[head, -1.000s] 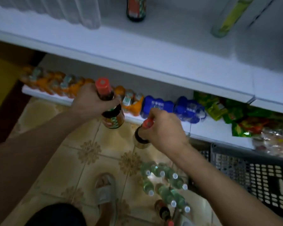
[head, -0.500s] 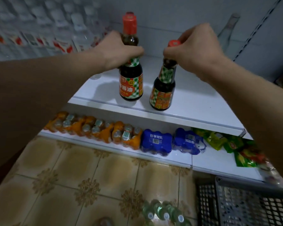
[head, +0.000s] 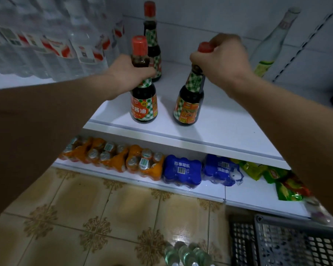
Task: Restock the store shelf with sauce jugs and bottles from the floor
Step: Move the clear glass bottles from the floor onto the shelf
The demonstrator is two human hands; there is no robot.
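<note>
Two sauce bottles stand near the front edge of the white shelf (head: 229, 120). The left bottle (head: 144, 100) is upright, its long axis vertical, base apparently flat on the shelf. The right bottle (head: 189, 104) leans, its red cap tipped toward the right and away from its base, so it looks to be resting on the left part of its base or just short of settling.

The left hand (head: 129, 73) wraps the left bottle's neck below the cap, fingers closed round the glass from the left side. The right hand (head: 221, 60) comes from above and from the right, fingers pinched on the right bottle's cap and upper neck. Each hand sits directly over its own bottle, so neither has to cross.

The relation that matters, as I judge it, is the right bottle's tilt: its axis has to come upright under the fingers before they let go, or it may topple toward the shelf edge. The left bottle seems ready for release as it stands.

Just behind the left bottle a third bottle (head: 152, 41) stands upright, very close to the left hand's knuckles. A pale glass bottle (head: 271, 45) leans at the back right, well apart. On the floor below, green-capped bottles (head: 186, 254) wait beside a black crate (head: 288, 244).
</note>
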